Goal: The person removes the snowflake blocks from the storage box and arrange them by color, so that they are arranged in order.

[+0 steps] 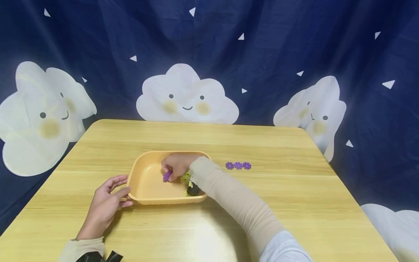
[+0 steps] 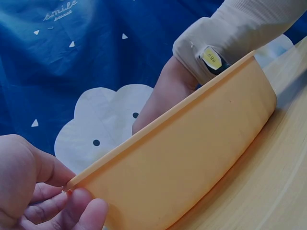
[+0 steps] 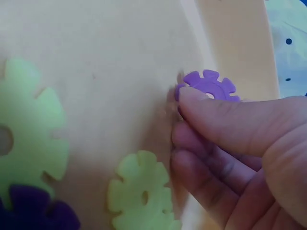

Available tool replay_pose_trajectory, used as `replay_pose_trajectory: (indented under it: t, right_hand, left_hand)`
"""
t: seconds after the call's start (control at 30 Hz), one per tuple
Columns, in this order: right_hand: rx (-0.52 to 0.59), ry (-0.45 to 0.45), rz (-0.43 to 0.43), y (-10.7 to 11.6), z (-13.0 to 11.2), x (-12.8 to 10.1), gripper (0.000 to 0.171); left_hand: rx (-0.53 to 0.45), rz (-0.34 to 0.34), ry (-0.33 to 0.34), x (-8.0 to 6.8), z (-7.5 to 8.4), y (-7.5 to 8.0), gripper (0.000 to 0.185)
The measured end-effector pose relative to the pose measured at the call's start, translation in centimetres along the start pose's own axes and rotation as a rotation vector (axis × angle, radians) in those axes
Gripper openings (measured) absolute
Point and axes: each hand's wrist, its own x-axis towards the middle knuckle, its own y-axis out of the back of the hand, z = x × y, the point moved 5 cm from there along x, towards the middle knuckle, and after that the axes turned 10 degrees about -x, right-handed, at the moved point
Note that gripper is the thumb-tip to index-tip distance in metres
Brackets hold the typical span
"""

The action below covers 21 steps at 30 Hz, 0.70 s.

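Observation:
A shallow orange plastic basin (image 1: 147, 200) stands on the wooden table. Its left rim is pinched between the thumb and fingers of my left hand (image 1: 106, 202), as the left wrist view also shows. Inside the basin, my right hand (image 1: 178, 165) pinches a purple notched plastic disc (image 3: 206, 85) between thumb and fingertips. Yellow-green notched discs (image 3: 141, 191) lie on the basin floor near that hand, with a dark purple disc (image 3: 41, 208) overlapping one of them. My right forearm hides part of the basin's right end.
To the right of the basin, three purple notched discs (image 1: 238, 166) lie in a row on the table (image 1: 294, 203). A dark blue curtain (image 1: 209, 32) with white clouds hangs behind the table's far edge.

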Motion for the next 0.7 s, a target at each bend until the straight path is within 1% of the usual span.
replay_pose_trajectory:
  t: [0.07, 0.13, 0.17, 0.27, 0.33, 0.4, 0.5, 0.57, 0.7]
  right_hand:
    - [-0.006, 0.010, 0.017, 0.2, 0.1, -0.1, 0.028]
    - [0.063, 0.024, 0.014, 0.4, 0.2, -0.2, 0.026]
    - [0.115, 0.031, 0.010, 0.4, 0.2, -0.3, 0.024]
    - [0.208, 0.048, 0.022, 1.0, 0.2, -0.7, 0.022]
    - [0.198, 0.056, 0.051, 1.6, 0.1, -1.1, 0.023]
    - [0.181, 0.068, 0.082, 2.1, -0.1, -1.5, 0.028]
    - [0.202, 0.092, 0.118, 2.7, -0.4, -2.2, 0.034]
    - [0.233, 0.103, 0.135, 3.0, -0.6, -2.9, 0.035]
    - [0.239, 0.129, 0.180, 3.4, -1.0, -4.3, 0.032]
  left_hand:
    - [-0.002, 0.002, -0.002, 0.0, 0.0, 0.0, 0.045]
    - [-0.005, 0.002, -0.003, 0.0, 0.0, 0.0, 0.044]
    - [-0.007, 0.002, -0.004, 0.0, 0.0, 0.0, 0.044]
    - [-0.010, -0.001, -0.008, 0.0, 0.0, 0.0, 0.044]
    - [-0.012, -0.002, -0.010, 0.0, 0.0, -0.1, 0.045]
    - [-0.014, -0.002, -0.010, 0.0, 0.0, 0.0, 0.045]
    - [-0.015, -0.001, -0.012, 0.0, 0.0, -0.1, 0.045]
    - [-0.017, -0.001, -0.011, 0.0, 0.0, -0.1, 0.045]
    - [-0.005, 0.000, -0.007, 0.0, 0.0, -0.1, 0.045]
